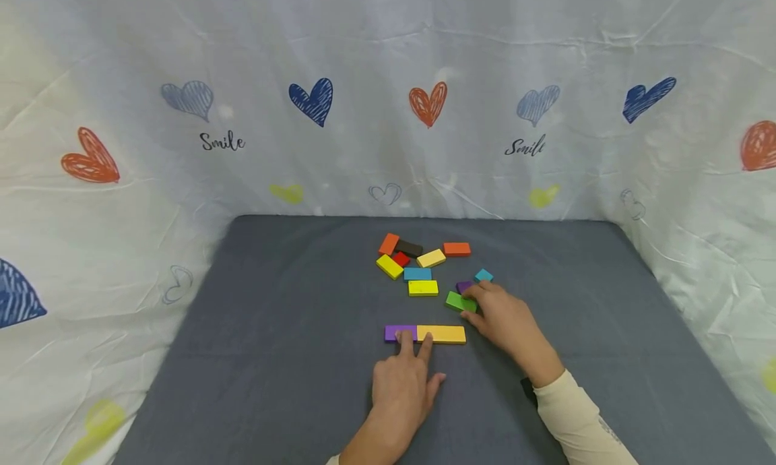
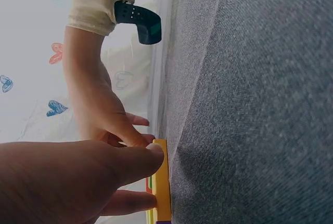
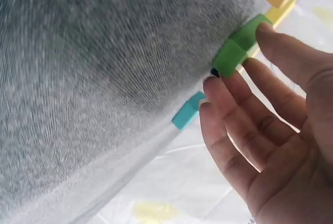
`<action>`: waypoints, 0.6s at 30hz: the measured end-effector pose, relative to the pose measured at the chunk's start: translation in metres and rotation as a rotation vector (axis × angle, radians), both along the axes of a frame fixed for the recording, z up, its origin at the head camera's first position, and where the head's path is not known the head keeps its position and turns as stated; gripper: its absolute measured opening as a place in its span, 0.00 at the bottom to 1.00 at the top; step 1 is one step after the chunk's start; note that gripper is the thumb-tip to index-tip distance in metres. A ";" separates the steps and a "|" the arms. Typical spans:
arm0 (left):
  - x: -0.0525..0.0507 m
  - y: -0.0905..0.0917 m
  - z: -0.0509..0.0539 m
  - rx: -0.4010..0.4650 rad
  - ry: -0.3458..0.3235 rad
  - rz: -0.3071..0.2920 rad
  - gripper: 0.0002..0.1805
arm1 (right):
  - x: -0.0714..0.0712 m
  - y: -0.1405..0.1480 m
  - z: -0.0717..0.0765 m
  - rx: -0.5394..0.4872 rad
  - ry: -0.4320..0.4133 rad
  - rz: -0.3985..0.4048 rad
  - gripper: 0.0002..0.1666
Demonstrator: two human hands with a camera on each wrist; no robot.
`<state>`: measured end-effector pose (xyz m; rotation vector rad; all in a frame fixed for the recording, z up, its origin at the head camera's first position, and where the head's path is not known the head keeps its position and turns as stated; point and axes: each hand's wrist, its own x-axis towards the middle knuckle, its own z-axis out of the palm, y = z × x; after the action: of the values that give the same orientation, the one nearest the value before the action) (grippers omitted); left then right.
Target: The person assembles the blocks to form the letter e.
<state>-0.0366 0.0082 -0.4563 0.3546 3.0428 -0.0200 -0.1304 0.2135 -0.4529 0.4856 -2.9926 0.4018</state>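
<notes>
A purple block (image 1: 391,333) and a longer orange-yellow block (image 1: 450,335) lie end to end on the grey cloth. Two extended fingers of my left hand (image 1: 400,387) rest on them, one on each block. To the right, my right hand (image 1: 508,325) holds a green block (image 1: 457,302) between thumb and fingers; in the right wrist view the thumb lies against the green block (image 3: 234,52). Just behind it is a dark purple block (image 1: 463,287), partly hidden by the fingers. A small blue block (image 1: 483,275) lies beyond the right hand's knuckles.
Farther back lie several loose blocks: yellow (image 1: 423,288), blue (image 1: 417,274), another yellow (image 1: 390,267), red (image 1: 401,259), black (image 1: 409,249), pale yellow (image 1: 431,258) and two orange, one at right (image 1: 457,249). A white printed curtain (image 1: 364,162) borders the table.
</notes>
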 end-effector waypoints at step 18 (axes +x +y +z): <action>-0.004 0.001 0.002 0.004 -0.092 0.014 0.38 | -0.026 0.002 -0.013 -0.046 0.016 -0.025 0.23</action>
<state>-0.0401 0.0090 -0.4544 0.3246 2.9548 0.0033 -0.1563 0.2150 -0.4654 0.4441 -2.9638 0.4607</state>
